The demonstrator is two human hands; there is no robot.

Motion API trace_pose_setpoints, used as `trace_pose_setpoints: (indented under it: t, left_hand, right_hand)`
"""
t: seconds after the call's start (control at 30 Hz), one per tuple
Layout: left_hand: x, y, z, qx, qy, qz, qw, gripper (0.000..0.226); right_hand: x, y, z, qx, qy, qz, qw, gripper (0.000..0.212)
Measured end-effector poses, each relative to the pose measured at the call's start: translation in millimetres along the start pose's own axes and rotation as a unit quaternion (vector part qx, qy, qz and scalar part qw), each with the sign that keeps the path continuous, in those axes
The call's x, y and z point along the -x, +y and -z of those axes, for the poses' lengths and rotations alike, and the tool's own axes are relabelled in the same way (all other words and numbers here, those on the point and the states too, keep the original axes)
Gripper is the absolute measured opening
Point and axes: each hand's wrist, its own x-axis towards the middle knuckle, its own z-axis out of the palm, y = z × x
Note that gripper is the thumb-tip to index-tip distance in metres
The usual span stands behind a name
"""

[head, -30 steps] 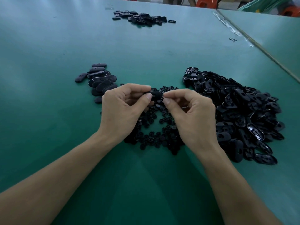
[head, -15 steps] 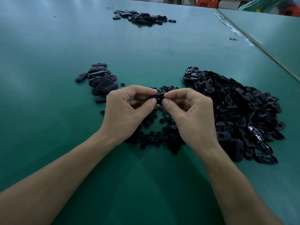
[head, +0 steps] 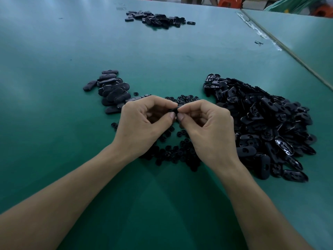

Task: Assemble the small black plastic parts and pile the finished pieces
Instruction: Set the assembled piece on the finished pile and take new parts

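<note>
My left hand and my right hand meet above the green table, both pinching one small black plastic piece between thumbs and forefingers; most of it is hidden by the fingertips. Beneath the hands lies a scatter of small round black parts. A large heap of oval black shells sits to the right. A neater pile of closed oval pieces lies to the left, just beyond my left hand.
Another pile of black parts lies at the table's far side. The green table ends at a seam on the right, with a small black bit near it. Orange stools stand beyond the far edge.
Both hands have drifted slightly down and toward me, pressing closer together on the piece; less of it shows between the fingertips now.
</note>
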Motion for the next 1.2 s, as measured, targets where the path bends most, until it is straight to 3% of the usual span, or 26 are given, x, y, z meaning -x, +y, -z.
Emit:
trace_pose_setpoints:
  t: [0.27, 0.5, 0.93, 1.2]
  left_hand:
    - [0.4, -1.8, -0.4, -0.022, 0.001, -0.017, 1.000, 0.026]
    - [0.1, -5.0, -0.4, -0.030, 0.003, -0.027, 0.999, 0.026]
    - [-1.1, -6.7, -0.6, -0.007, -0.005, -0.010, 1.000, 0.024]
    - [-1.6, -8.8, 2.0, 0.002, -0.010, -0.003, 1.000, 0.023]
  right_hand:
    - [-0.6, 1.3, -3.8, -0.001, 0.003, -0.011, 1.000, 0.026]
    - [3.2, 0.2, -8.5, 0.033, 0.034, 0.014, 0.999, 0.017]
    - [-1.7, 1.7, -0.4, 0.031, 0.010, -0.001, 0.999, 0.023]
    - [-8.7, 5.2, 12.7, -0.017, -0.044, -0.030, 0.998, 0.015]
